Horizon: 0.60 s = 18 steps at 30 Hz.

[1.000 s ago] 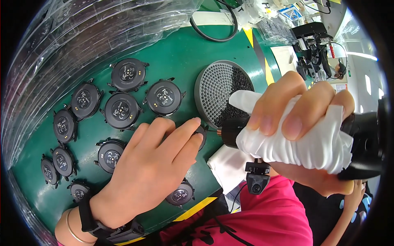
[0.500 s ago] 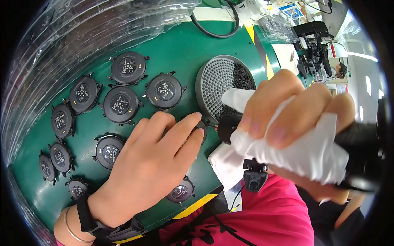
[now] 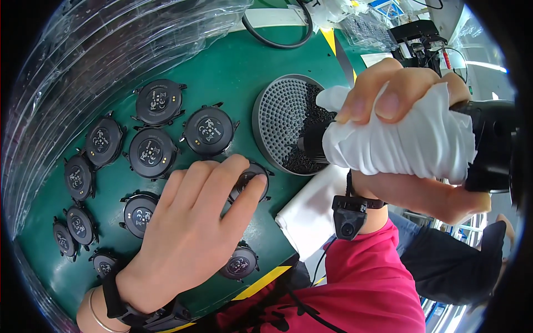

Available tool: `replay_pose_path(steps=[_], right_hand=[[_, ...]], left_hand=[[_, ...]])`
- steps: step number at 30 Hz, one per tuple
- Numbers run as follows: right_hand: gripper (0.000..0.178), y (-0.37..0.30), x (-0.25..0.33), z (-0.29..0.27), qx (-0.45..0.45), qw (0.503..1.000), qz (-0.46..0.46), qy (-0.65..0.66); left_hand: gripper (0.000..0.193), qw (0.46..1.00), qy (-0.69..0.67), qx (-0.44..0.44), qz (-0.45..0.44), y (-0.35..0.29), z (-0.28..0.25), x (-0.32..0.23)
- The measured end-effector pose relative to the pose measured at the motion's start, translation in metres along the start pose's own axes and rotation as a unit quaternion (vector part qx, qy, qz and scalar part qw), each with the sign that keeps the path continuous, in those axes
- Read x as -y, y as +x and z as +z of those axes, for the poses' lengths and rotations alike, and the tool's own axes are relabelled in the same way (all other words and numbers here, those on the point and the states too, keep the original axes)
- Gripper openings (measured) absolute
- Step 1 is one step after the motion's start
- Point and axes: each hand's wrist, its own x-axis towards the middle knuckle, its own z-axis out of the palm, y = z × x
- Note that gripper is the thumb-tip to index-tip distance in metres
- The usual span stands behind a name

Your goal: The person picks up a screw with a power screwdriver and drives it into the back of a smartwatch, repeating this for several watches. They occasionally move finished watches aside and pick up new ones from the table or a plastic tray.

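Observation:
My left hand [image 3: 194, 216] rests on the green table with its index finger and thumb on a round black watch case [image 3: 244, 180], back side up. The hand covers part of that case. My right hand [image 3: 388, 105] is closed round a black electric screwdriver [image 3: 488, 144] wrapped in white cloth [image 3: 400, 141]. The screwdriver's dark nose [image 3: 315, 141] points left over a round grey screw tray [image 3: 272, 100]. Small black screws [image 3: 302, 158] lie heaped along the tray's right and lower sides. The tool's tip is hard to make out against them.
Several more watch cases [image 3: 151, 154] lie back up across the table's left half. Clear plastic wrap [image 3: 122, 50] lines the left and far edges. White cloth [image 3: 311, 211] lies below the tray. A black cable loop [image 3: 277, 44] is at the back. A person [image 3: 455, 261] is at the right.
My right hand has brought the screwdriver from beside the watch case up over the screw tray. My left fingers have spread, and more of the case shows between them. The view has shifted slightly.

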Motion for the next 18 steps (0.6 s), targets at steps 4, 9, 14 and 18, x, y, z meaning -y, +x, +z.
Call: replay_pose_path(steps=[4, 9, 14, 18], right_hand=[[0.103, 0.000, 0.000, 0.000, 0.012, 1.000, 0.003, -0.008], [0.103, 0.003, 0.004, -0.003, 0.052, 0.998, -0.007, -0.036], [0.106, 0.000, 0.002, 0.000, 0.029, 0.999, -0.021, -0.025], [0.104, 0.001, 0.012, 0.007, 0.024, 0.999, -0.006, -0.030]], left_hand=[[0.053, 1.000, -0.016, 0.011, -0.008, -0.001, 0.001, 0.000], [0.053, 1.000, -0.027, 0.005, -0.003, -0.002, 0.004, 0.001], [0.051, 1.000, -0.020, -0.002, 0.003, -0.001, 0.003, 0.001], [0.050, 1.000, -0.017, -0.001, -0.002, -0.001, 0.004, 0.001]])
